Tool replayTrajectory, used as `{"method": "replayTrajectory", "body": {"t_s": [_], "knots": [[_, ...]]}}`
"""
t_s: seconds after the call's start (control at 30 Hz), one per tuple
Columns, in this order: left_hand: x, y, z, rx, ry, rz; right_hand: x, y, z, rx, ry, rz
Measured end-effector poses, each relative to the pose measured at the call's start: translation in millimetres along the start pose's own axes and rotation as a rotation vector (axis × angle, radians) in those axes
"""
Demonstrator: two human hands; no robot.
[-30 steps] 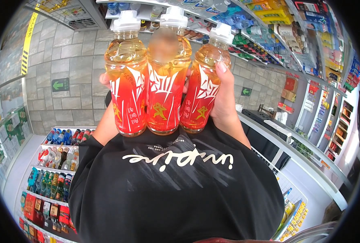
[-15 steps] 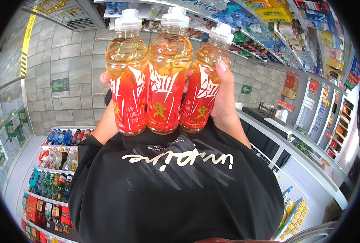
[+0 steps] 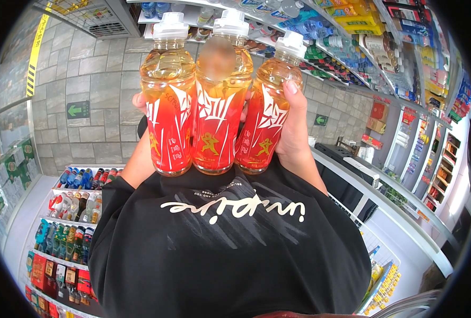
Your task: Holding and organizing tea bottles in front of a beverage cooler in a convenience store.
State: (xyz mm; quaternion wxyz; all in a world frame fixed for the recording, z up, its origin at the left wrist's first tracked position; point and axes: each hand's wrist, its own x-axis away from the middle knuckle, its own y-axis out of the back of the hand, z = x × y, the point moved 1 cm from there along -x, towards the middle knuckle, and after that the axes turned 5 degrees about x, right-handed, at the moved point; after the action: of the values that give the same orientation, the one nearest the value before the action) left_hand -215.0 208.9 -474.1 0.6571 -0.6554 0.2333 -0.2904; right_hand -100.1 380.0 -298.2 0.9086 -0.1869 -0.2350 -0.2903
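Three clear drink bottles with red labels, amber liquid and white caps stand side by side against my chest: a left bottle [image 3: 166, 143], a middle bottle [image 3: 212, 143] and a right bottle [image 3: 257, 135]. My left hand [image 3: 139, 102] is closed on the left bottle's outer side; only some fingertips show, the rest being behind it. Around the right bottle wraps my right hand [image 3: 293, 119], its thumb pressed near the shoulder. The middle bottle is squeezed between the other two, and fingers show in the gap on its right.
Stocked drink shelves [image 3: 346, 40] run along the far side and right. A bottle rack [image 3: 68, 233] stands at lower left, close to my left elbow. To the right is a counter with a pale rail [image 3: 373, 199]. Grey floor tiles [image 3: 103, 69] spread beyond the bottles.
The left bottle has moved slightly to the right and tilted a little. Both hands keep the same hold, and the surroundings have barely shifted.
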Motion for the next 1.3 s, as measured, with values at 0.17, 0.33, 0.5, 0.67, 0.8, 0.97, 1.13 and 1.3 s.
{"method": "replayTrajectory", "body": {"t_s": [0.17, 0.33, 0.5, 0.67, 0.8, 0.97, 1.13, 1.3], "knots": [[-0.4, -2.4, -2.1, 0.003, 0.002, 0.005, -2.0, 3.5, -0.5, -0.129, 0.014, 0.08], [0.0, -1.6, -3.3, 0.008, 0.003, 0.008, -1.9, 1.4, 0.0, -0.12, 0.0, 0.082], [0.1, -1.2, -4.1, 0.009, 0.007, 0.008, -1.1, -4.9, 0.0, 0.017, 0.008, -0.015], [0.2, -1.4, -5.3, 0.007, 0.005, 0.01, -1.0, -4.1, -0.4, 0.023, 0.007, -0.021], [0.1, -2.3, -4.5, 0.008, 0.008, 0.012, 0.2, -3.4, -0.2, 0.019, 0.007, -0.017], [-0.1, -1.9, -3.8, 0.008, 0.01, 0.015, 0.8, -2.9, -0.2, 0.019, 0.002, -0.031], [0.7, -2.9, -2.6, 0.008, 0.012, 0.016, 0.8, -1.7, -0.3, 0.009, 0.003, -0.008], [1.4, -3.1, -1.2, 0.007, 0.014, 0.019, 1.9, 2.7, -1.5, -0.041, 0.018, 0.03]]}}
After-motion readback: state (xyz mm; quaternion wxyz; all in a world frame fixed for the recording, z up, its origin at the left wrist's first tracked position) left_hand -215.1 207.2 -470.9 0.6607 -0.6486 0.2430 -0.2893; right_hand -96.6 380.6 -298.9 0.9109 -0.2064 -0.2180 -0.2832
